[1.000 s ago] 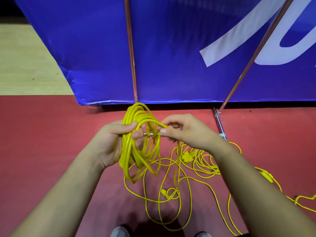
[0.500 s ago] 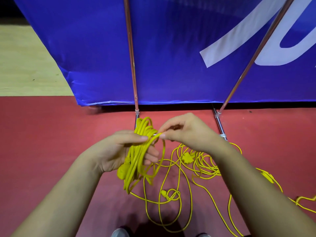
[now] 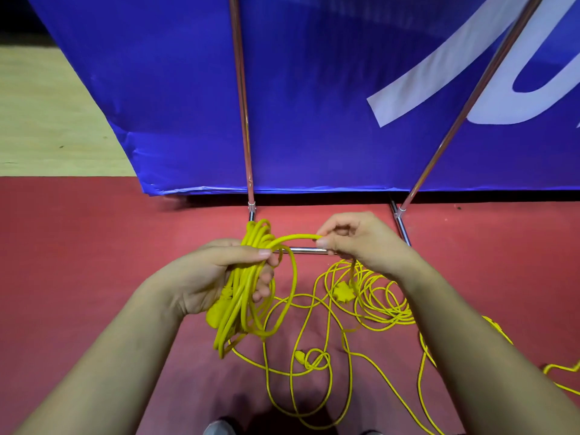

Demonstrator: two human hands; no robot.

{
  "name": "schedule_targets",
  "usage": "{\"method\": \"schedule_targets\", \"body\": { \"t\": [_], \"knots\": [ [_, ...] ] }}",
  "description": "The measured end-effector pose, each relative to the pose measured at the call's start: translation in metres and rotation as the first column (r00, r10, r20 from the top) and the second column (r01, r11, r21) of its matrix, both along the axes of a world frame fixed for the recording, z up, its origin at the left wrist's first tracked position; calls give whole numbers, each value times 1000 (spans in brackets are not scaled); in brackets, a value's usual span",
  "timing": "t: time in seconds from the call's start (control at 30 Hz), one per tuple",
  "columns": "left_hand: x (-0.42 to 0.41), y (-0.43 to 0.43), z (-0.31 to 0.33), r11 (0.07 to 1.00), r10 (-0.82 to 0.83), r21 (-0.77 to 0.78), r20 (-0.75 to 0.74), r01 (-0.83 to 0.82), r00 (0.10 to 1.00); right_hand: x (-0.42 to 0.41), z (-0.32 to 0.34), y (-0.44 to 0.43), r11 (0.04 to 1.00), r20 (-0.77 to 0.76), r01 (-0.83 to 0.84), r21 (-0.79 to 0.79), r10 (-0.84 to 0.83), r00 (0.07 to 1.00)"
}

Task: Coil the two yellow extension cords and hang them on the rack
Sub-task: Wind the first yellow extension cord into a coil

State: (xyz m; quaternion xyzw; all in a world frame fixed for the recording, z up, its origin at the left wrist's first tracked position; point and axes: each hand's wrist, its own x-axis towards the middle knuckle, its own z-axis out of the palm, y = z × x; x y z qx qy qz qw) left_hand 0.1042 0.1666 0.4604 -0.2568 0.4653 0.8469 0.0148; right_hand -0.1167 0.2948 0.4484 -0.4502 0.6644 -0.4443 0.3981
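My left hand (image 3: 219,274) grips a bundle of yellow cord loops (image 3: 241,296), held upright over the red floor, with a yellow plug hanging at its lower left. From the bundle's top a single strand arcs right to my right hand (image 3: 354,240), which pinches it between thumb and fingers. Loose yellow cord (image 3: 314,365) trails from the bundle across the floor. A second tangled yellow cord (image 3: 379,296), with a yellow socket block in it, lies under my right wrist. The rack's metal poles (image 3: 243,120) rise just beyond my hands.
A blue banner (image 3: 314,89) with white lettering hangs behind the poles. A low metal crossbar (image 3: 306,250) runs between the rack's feet near my fingers. More yellow cord (image 3: 558,372) lies at the right edge. My shoe tips show at the bottom.
The bundle in my left hand has dropped and tilted from a wide upright ring into a tighter bunch. My right hand has drawn one strand out to the right.
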Motion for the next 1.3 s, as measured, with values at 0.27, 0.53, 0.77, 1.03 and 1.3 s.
{"method": "schedule_targets", "body": {
  "t": [0.27, 0.53, 0.77, 1.03, 1.3],
  "knots": [
    [-5, 7, 0, 998, -14, -64, -29, 12, 999, 37, 19, -12, 974, -218, -217, -70, 197, 956],
    [-5, 8, -2, 995, -9, -102, -2, 9, 1000, 4, -10, -3, 991, -106, -117, 69, 124, 987],
    [-6, 12, -3, 983, -52, -174, 45, 59, 998, 15, 0, -5, 991, -235, -112, 66, 125, 964],
    [-3, 13, -3, 977, -191, -106, -58, 184, 980, 32, -19, -19, 993, -433, -104, -50, 72, 898],
    [-3, -1, -3, 777, 43, -627, 139, 55, 989, 10, 3, -11, 996, -337, 38, 77, -10, 942]
  ]
}}
